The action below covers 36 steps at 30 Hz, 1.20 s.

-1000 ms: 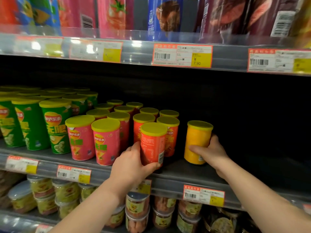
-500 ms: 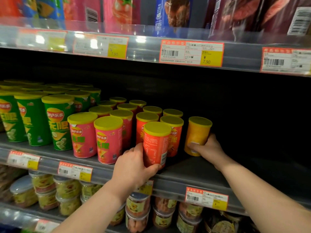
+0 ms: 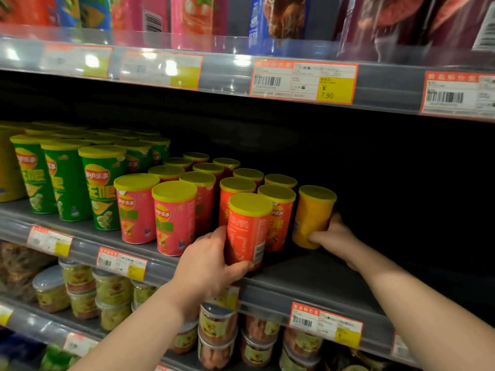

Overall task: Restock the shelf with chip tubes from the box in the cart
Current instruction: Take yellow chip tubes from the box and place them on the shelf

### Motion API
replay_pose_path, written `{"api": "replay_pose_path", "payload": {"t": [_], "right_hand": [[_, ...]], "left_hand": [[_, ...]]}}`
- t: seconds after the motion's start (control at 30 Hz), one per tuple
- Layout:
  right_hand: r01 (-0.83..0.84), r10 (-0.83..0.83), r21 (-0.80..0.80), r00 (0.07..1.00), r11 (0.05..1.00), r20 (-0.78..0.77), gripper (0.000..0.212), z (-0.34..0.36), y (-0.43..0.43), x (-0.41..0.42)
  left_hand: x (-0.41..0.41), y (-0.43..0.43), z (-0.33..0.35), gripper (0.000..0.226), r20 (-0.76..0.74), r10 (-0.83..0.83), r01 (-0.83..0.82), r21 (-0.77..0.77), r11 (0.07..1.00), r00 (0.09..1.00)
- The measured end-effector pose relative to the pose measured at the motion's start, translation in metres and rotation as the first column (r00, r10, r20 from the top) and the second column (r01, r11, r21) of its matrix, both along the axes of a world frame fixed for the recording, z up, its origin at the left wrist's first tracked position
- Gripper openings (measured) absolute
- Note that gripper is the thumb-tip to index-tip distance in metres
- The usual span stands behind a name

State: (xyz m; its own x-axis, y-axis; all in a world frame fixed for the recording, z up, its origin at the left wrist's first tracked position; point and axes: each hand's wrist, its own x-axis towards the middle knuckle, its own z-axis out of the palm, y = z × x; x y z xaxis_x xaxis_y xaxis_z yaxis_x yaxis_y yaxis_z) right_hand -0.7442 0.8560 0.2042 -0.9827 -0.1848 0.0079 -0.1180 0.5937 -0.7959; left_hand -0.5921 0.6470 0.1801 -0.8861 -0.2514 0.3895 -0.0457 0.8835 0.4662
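From the head camera, the left hand grips an orange-red chip tube low on its side, fingers curled round it. The tube is upright at the front edge of the middle shelf, just ahead of the other orange-red tubes. The right hand holds a yellow chip tube near its base, its fingers wrapped round the lower part. This tube is at the right end of the row, just beside the orange-red ones; whether its base touches the shelf cannot be told. To the left stand pink tubes and taller green tubes. Price tags line the shelf edge, snack tubs sit below, and bags hang above.
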Motion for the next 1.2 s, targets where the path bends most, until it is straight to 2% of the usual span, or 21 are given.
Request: {"api": "replay_pose_path", "payload": {"t": [0.13, 0.27, 0.4, 0.67, 0.8, 0.87, 0.93, 1.0, 1.07, 1.13, 1.2], "right_hand": [[0.087, -0.087, -0.014, 0.996, 0.996, -0.032, 0.086, -0.003, 0.000, -0.006], [0.040, -0.040, 0.009, 0.999, 0.999, -0.012, 0.080, -0.003, 0.003, -0.011], [0.121, -0.121, 0.008, 0.992, 0.993, -0.042, 0.083, -0.004, 0.000, -0.011], [0.123, -0.122, 0.021, 0.992, 0.992, -0.033, 0.076, -0.004, 0.001, -0.008], [0.175, -0.178, -0.079, 0.984, 0.981, -0.032, 0.080, -0.002, 0.003, 0.000], [0.232, -0.247, -0.138, 0.964, 0.963, -0.099, 0.082, 0.003, 0.006, 0.008], [0.261, -0.293, -0.157, 0.923, 0.953, -0.248, 0.071, 0.013, 0.008, 0.018], [0.223, -0.240, -0.089, 0.875, 0.971, -0.421, 0.053, 0.031, 0.002, 0.034], [0.149, -0.112, 0.033, 0.855, 0.988, -0.506, 0.037, 0.052, -0.014, 0.053], [0.038, 0.065, 0.188, 0.856, 0.982, -0.513, 0.032, 0.068, -0.035, 0.076], [-0.052, 0.242, 0.374, 0.841, 0.926, -0.483, 0.040, 0.077, -0.055, 0.098]], "left_hand": [[-0.001, -0.001, -0.002, 0.071, 0.004, 0.001, -0.001, 0.010, 1.000, 1.000], [-0.001, -0.002, -0.002, 0.071, 0.012, 0.007, -0.007, -0.005, 1.000, 1.000], [0.000, -0.001, -0.001, 0.070, 0.004, 0.008, -0.008, -0.004, 1.000, 1.000], [-0.003, -0.002, -0.003, 0.071, -0.005, -0.006, 0.006, -0.004, 1.000, 1.000], [-0.003, -0.004, -0.004, 0.071, -0.012, -0.025, 0.025, -0.004, 1.000, 1.000], [-0.003, -0.005, -0.004, 0.070, -0.016, -0.041, 0.041, -0.003, 0.999, 0.999], [-0.004, -0.007, -0.004, 0.070, -0.011, -0.063, 0.063, -0.001, 0.998, 0.998], [-0.004, -0.008, -0.003, 0.068, -0.006, -0.083, 0.083, -0.010, 0.996, 0.997], [-0.002, -0.008, -0.002, 0.065, -0.001, -0.085, 0.085, -0.036, 0.996, 0.996], [0.002, -0.009, -0.002, 0.063, -0.014, -0.063, 0.061, -0.121, 0.991, 0.998], [0.008, -0.011, -0.003, 0.069, -0.021, -0.026, 0.020, -0.246, 0.969, 0.999]]}}
